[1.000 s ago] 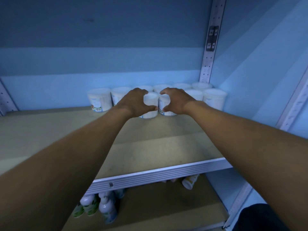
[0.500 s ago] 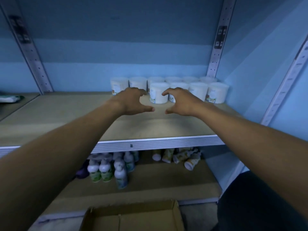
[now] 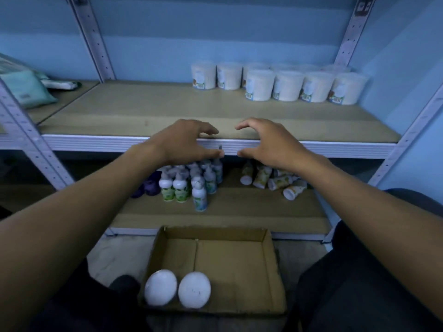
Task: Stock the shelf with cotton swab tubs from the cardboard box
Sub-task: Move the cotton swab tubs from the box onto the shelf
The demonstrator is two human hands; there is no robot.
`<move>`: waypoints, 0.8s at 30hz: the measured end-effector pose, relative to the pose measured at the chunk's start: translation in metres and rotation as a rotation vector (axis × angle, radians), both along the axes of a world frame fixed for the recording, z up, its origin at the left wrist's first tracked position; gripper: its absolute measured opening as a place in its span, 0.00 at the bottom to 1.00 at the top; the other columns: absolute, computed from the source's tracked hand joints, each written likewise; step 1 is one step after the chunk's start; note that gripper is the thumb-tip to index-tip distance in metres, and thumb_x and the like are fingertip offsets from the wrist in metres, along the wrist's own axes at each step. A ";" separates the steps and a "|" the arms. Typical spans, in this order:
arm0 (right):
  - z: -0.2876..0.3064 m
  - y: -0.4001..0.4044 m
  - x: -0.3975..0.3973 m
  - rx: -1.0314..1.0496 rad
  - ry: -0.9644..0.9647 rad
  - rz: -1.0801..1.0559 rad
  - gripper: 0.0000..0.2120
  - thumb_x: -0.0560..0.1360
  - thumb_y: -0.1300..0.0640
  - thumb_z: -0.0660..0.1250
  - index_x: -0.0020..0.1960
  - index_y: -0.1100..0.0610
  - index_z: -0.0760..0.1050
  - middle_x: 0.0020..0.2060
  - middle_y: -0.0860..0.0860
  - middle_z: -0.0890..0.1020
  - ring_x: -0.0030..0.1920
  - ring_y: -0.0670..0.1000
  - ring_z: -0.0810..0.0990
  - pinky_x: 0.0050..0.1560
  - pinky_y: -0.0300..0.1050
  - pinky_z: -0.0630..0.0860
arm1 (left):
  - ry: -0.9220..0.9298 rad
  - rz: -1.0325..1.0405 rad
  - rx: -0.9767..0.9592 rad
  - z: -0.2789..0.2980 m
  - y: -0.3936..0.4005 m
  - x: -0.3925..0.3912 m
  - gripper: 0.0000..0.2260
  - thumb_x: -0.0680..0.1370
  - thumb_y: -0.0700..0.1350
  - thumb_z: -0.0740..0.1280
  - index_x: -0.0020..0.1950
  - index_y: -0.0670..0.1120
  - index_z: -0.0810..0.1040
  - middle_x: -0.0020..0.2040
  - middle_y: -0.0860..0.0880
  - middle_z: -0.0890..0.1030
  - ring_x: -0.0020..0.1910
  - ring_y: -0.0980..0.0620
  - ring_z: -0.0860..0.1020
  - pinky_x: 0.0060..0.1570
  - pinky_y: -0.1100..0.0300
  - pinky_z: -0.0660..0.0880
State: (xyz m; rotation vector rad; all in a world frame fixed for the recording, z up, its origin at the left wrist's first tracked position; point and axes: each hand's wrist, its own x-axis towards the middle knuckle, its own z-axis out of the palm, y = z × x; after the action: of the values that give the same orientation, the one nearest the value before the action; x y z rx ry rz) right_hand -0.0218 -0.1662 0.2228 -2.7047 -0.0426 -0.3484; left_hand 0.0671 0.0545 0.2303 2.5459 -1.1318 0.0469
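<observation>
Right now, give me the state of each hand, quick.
Left hand: open, fingers loosely curved, holding nothing.
Right hand: open, fingers loosely curved, holding nothing.

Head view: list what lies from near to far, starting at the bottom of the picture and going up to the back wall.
Two white tubs in the cardboard box → small bottles on the lower shelf → both empty hands, left hand and right hand, at the upper shelf edge → rows of cotton swab tubs at the back right.
</observation>
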 end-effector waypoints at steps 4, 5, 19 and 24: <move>-0.025 0.020 -0.015 0.036 0.002 0.036 0.27 0.72 0.49 0.77 0.69 0.47 0.73 0.67 0.46 0.75 0.67 0.47 0.72 0.62 0.39 0.67 | -0.023 -0.021 0.019 -0.021 0.021 -0.019 0.29 0.73 0.65 0.69 0.71 0.53 0.74 0.68 0.50 0.77 0.65 0.50 0.74 0.64 0.55 0.71; -0.031 0.024 -0.018 0.037 -0.001 0.045 0.27 0.72 0.49 0.76 0.69 0.46 0.73 0.68 0.45 0.75 0.68 0.47 0.72 0.63 0.38 0.67 | -0.007 -0.022 0.029 -0.026 0.025 -0.022 0.29 0.73 0.65 0.69 0.71 0.53 0.74 0.68 0.51 0.76 0.65 0.51 0.74 0.64 0.55 0.71; -0.115 0.077 -0.013 0.053 0.220 0.086 0.29 0.70 0.46 0.77 0.68 0.46 0.72 0.68 0.49 0.74 0.68 0.52 0.72 0.56 0.44 0.70 | 0.209 0.099 0.144 -0.102 0.072 -0.033 0.33 0.72 0.64 0.71 0.73 0.51 0.72 0.71 0.50 0.74 0.67 0.50 0.73 0.61 0.57 0.72; -0.155 0.089 -0.014 0.081 0.390 0.067 0.29 0.69 0.47 0.78 0.68 0.46 0.73 0.67 0.50 0.73 0.65 0.52 0.74 0.51 0.42 0.67 | 0.380 0.181 0.287 -0.140 0.090 -0.032 0.36 0.71 0.64 0.72 0.75 0.52 0.69 0.73 0.51 0.71 0.67 0.48 0.73 0.62 0.58 0.71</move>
State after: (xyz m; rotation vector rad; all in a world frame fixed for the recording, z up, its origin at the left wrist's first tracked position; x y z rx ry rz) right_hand -0.0353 -0.0768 0.0676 -2.6339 -0.0059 0.1960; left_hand 0.0352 0.1449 0.0902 2.7348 -0.8058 -0.5679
